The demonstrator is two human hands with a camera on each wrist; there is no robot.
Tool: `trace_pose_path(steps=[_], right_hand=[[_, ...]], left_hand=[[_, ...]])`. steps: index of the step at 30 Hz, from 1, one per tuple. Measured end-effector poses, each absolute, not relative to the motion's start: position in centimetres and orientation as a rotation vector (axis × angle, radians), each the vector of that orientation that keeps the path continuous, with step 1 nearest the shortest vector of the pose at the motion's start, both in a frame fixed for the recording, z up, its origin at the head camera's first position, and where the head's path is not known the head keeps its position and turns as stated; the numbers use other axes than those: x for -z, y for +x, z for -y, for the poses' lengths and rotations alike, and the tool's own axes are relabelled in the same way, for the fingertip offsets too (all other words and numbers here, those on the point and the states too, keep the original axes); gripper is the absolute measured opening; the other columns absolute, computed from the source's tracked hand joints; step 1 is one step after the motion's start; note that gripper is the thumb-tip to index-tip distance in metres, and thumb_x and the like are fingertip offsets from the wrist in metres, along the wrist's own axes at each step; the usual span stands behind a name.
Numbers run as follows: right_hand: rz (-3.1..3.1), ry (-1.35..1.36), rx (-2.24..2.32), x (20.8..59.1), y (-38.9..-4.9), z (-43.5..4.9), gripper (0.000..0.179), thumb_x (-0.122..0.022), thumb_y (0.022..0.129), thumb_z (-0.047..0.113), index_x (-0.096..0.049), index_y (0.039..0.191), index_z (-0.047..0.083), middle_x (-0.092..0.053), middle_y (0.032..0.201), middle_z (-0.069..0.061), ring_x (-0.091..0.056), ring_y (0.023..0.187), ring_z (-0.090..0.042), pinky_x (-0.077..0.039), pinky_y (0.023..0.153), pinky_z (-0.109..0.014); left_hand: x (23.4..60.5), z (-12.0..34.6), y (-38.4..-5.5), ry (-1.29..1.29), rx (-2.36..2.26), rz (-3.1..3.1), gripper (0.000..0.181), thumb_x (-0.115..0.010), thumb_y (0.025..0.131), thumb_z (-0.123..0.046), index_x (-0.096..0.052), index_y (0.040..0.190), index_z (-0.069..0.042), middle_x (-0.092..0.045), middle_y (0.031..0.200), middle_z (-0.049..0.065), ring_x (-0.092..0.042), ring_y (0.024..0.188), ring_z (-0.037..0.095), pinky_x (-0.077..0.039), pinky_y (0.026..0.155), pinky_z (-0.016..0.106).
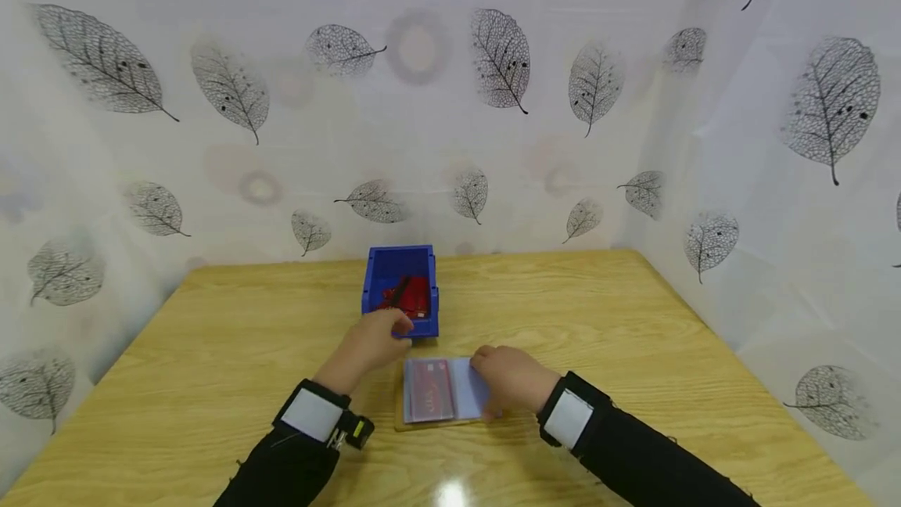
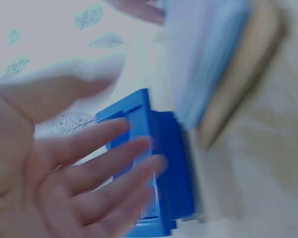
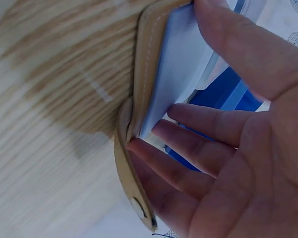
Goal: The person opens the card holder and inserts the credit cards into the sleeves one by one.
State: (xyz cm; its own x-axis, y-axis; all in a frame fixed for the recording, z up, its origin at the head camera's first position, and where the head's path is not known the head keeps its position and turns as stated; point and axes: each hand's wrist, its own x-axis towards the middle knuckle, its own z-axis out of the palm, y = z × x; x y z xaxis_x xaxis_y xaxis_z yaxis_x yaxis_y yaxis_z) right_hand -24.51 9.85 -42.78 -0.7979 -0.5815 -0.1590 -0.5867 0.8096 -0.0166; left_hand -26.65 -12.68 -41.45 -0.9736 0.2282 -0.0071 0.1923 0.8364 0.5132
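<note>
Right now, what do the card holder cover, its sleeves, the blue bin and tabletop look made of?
Cover: likely leather or imitation, matte tan; pale edge stitching.
Sleeves: probably flexible plastic, translucent; the red card shows through.
Bin: likely molded plastic; uniform blue, thick rim.
Tabletop: wood or wood-look laminate, can't tell; grain, glossy highlight.

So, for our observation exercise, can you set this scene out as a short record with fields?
Surface: wood-grain table
Container: blue bin, with red items inside
Main object: tan card holder, open, with clear sleeves
Card: reddish card, in the holder's left side
Left grip: fingers apart, near the bin; contact unclear
Right grip: touching the holder's right side
Backdrop: leaf-print sheet
</note>
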Motion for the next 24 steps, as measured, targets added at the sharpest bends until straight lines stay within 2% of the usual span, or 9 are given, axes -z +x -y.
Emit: trace_pose_path(steps=[3, 8, 10, 15, 19, 24], right_hand=[[-2.841, -0.933, -0.09, 42.8, -24.6, -9.7, 0.077, -0.092, 0.061, 0.04, -0.062, 0.121, 0.002, -0.062, 0.11, -0.007, -0.062, 0.095, -0.02, -0.051, 0.086, -0.032], [-2.853, -0.965, -0.147, 42.4, -24.5, -9.4, 0.074, -0.093, 0.058, 0.039, -0.063, 0.116, 0.004, -0.062, 0.103, -0.005, -0.061, 0.089, -0.016, -0.052, 0.081, -0.029], [-2.859, -0.98, -0.148, 42.3, -24.5, -9.2, 0.072, -0.094, 0.057, 0.038, -0.064, 0.114, 0.004, -0.062, 0.1, -0.004, -0.061, 0.086, -0.015, -0.052, 0.079, -0.028], [-2.863, -1.004, -0.133, 42.1, -24.3, -8.9, 0.069, -0.094, 0.057, 0.036, -0.065, 0.111, 0.005, -0.061, 0.095, -0.002, -0.06, 0.082, -0.013, -0.052, 0.076, -0.027], [-2.862, -0.97, -0.145, 42.2, -24.4, -9.0, 0.07, -0.094, 0.057, 0.037, -0.065, 0.113, 0.006, -0.062, 0.096, -0.002, -0.061, 0.084, -0.014, -0.052, 0.077, -0.027], [-2.87, -0.962, -0.178, 42.4, -24.6, -9.4, 0.072, -0.094, 0.056, 0.039, -0.065, 0.113, 0.006, -0.062, 0.097, -0.002, -0.061, 0.084, -0.014, -0.052, 0.077, -0.027]], left_hand=[[41.0, 12.0, -28.4, 0.282, -0.857, -3.09, 0.018, -0.065, 0.09, -0.011, -0.068, 0.106, -0.005, -0.068, 0.105, 0.01, -0.063, 0.099, 0.026, -0.05, 0.086, 0.043], [41.8, 10.3, -31.2, 0.21, -0.723, -3.114, 0.024, -0.065, 0.088, -0.014, -0.067, 0.109, -0.002, -0.067, 0.107, 0.015, -0.063, 0.097, 0.03, -0.05, 0.085, 0.045], [42.3, 9.8, -32.2, 0.14, -0.648, -3.108, 0.028, -0.065, 0.087, -0.014, -0.066, 0.111, -0.001, -0.066, 0.108, 0.017, -0.063, 0.096, 0.032, -0.051, 0.082, 0.047], [43.4, 9.3, -33.9, -0.082, -0.536, -3.128, 0.03, -0.065, 0.086, -0.014, -0.065, 0.113, 0.0, -0.066, 0.108, 0.02, -0.063, 0.098, 0.036, -0.05, 0.082, 0.054], [43.9, 9.1, -34.6, -0.135, -0.563, -3.13, 0.027, -0.067, 0.085, -0.016, -0.066, 0.106, 0.001, -0.069, 0.102, 0.021, -0.065, 0.093, 0.036, -0.05, 0.081, 0.055], [44.3, 8.7, -35.2, -0.126, -0.567, -3.196, 0.022, -0.074, 0.081, -0.015, -0.07, 0.094, 0.002, -0.07, 0.095, 0.021, -0.068, 0.084, 0.035, -0.055, 0.071, 0.05]])
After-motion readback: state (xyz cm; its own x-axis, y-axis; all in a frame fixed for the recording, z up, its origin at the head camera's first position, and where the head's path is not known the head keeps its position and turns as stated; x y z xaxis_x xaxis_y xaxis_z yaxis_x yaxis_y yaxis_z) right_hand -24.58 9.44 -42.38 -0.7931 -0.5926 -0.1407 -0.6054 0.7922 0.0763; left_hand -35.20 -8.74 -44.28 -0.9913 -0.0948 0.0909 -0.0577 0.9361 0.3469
